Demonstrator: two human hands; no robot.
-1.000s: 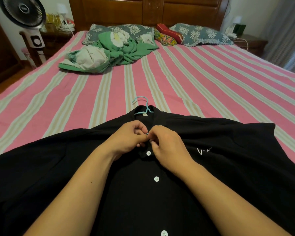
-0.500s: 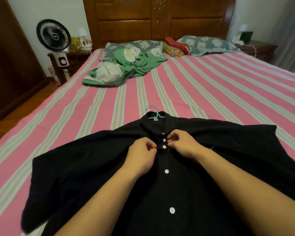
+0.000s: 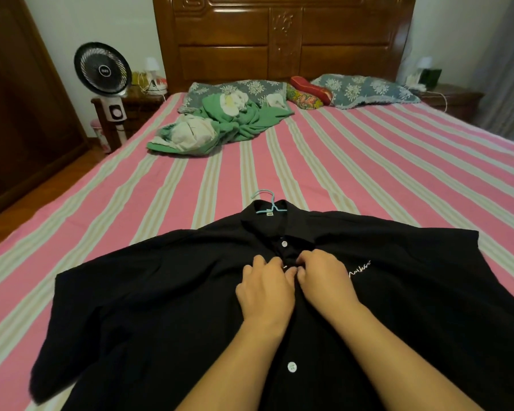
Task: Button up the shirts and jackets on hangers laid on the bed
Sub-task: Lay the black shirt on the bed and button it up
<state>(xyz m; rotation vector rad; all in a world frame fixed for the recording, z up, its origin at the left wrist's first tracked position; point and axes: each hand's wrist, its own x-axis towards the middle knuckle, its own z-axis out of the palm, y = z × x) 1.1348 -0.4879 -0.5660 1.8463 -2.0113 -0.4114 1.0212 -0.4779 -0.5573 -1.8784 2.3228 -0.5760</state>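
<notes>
A black short-sleeved shirt [image 3: 149, 292] lies front-up on the pink striped bed [image 3: 398, 185], on a light blue hanger [image 3: 267, 203] whose hook sticks out past the collar. White buttons run down its placket; the top one [image 3: 284, 243] is fastened and another [image 3: 291, 366] shows near my forearms. My left hand [image 3: 263, 292] and my right hand [image 3: 324, 277] meet at the placket just below the top button, fingers curled and pinching the fabric edges. The button between them is hidden by my fingertips.
A crumpled green and white garment [image 3: 220, 126] lies toward the head of the bed, in front of patterned pillows [image 3: 362, 90] and the wooden headboard [image 3: 282, 40]. A standing fan [image 3: 103, 69] and a nightstand are at the far left; a dark wardrobe [image 3: 15, 114] lines the left wall.
Both hands have moved down the placket from the top button to the one below it. The camera has pulled back and up, showing more of the bed.
</notes>
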